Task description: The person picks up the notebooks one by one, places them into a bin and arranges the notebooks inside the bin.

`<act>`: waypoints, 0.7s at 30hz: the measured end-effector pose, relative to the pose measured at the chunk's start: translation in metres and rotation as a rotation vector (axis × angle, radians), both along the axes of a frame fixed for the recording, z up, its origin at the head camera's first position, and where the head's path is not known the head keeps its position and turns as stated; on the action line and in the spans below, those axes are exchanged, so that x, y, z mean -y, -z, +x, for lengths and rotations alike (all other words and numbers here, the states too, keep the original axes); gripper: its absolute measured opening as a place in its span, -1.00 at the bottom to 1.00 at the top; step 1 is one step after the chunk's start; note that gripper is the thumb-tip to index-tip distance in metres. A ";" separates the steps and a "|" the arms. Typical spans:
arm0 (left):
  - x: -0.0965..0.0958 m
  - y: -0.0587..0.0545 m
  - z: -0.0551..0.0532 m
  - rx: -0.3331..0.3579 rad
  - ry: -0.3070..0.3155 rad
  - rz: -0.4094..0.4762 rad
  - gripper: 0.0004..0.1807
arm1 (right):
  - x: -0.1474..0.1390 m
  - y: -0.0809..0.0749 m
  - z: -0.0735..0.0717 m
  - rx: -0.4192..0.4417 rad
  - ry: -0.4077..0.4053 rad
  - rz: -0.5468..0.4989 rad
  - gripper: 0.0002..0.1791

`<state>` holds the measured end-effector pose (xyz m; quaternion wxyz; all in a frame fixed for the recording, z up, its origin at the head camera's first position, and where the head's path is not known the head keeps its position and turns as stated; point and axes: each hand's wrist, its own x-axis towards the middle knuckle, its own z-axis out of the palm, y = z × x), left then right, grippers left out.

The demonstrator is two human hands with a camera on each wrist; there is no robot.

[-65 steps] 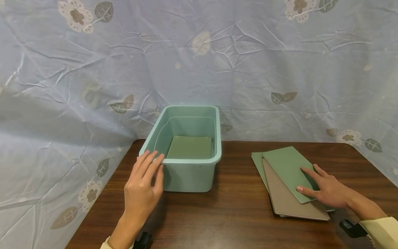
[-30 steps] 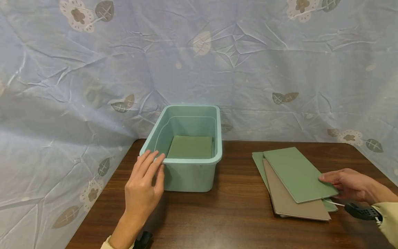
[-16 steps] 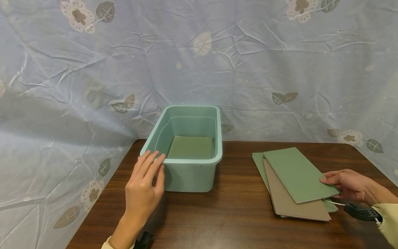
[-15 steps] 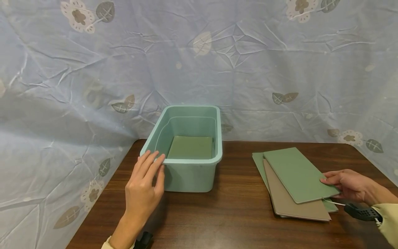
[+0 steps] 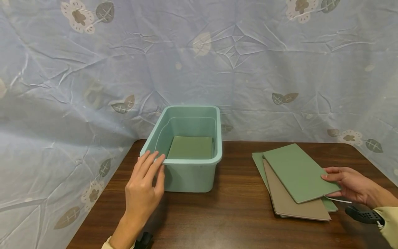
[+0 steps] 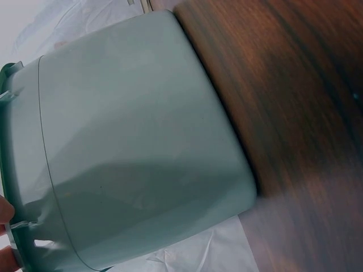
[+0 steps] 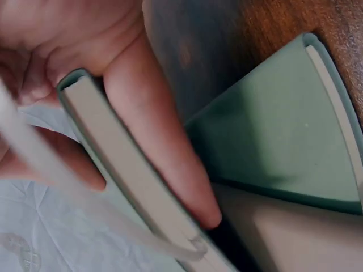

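Observation:
My right hand (image 5: 357, 185) pinches the near right corner of a green hardcover notebook (image 5: 301, 173), thumb on the top cover and fingers underneath. In the right wrist view, this notebook's page edge (image 7: 127, 164) shows with a pale ribbon, and the notebook is tilted up over the ones beneath. Under it lie a brown notebook (image 5: 295, 205) and another green notebook (image 5: 258, 160), fanned out. My left hand (image 5: 143, 186) holds the near left corner of a pale green plastic bin (image 5: 189, 176), fingers over its rim and thumb just below it. Flat inside the bin is a green notebook (image 5: 191, 147).
The bin and the notebook pile stand apart on a dark wooden table (image 5: 239, 214). A patterned pale blue cloth (image 5: 248, 86) hangs behind the table and along its sides. A dark strap device (image 5: 363, 214) sits at my right wrist.
My right hand has gone from lying on the top green notebook to pinching its near right corner, and that notebook is now lifted slightly. My left hand stays on the bin's rim.

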<state>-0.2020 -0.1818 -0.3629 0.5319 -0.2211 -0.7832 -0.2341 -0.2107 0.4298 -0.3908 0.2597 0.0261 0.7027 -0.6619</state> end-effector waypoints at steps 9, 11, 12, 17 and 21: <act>0.000 0.000 0.000 0.009 -0.004 -0.006 -0.67 | 0.008 -0.004 0.006 -0.038 0.050 0.075 -0.09; 0.000 0.000 0.000 0.008 -0.003 -0.004 -0.67 | 0.009 -0.006 0.007 -0.044 0.066 0.080 -0.09; 0.000 0.000 0.000 0.007 -0.003 -0.004 -0.67 | 0.010 -0.007 0.007 -0.054 0.072 0.083 -0.09; 0.000 0.000 0.000 0.003 -0.001 -0.001 -0.67 | 0.014 -0.016 0.008 -0.107 0.127 0.054 -0.11; -0.001 0.001 0.000 0.004 -0.003 -0.002 -0.66 | 0.022 -0.027 0.011 -0.108 0.179 0.010 -0.13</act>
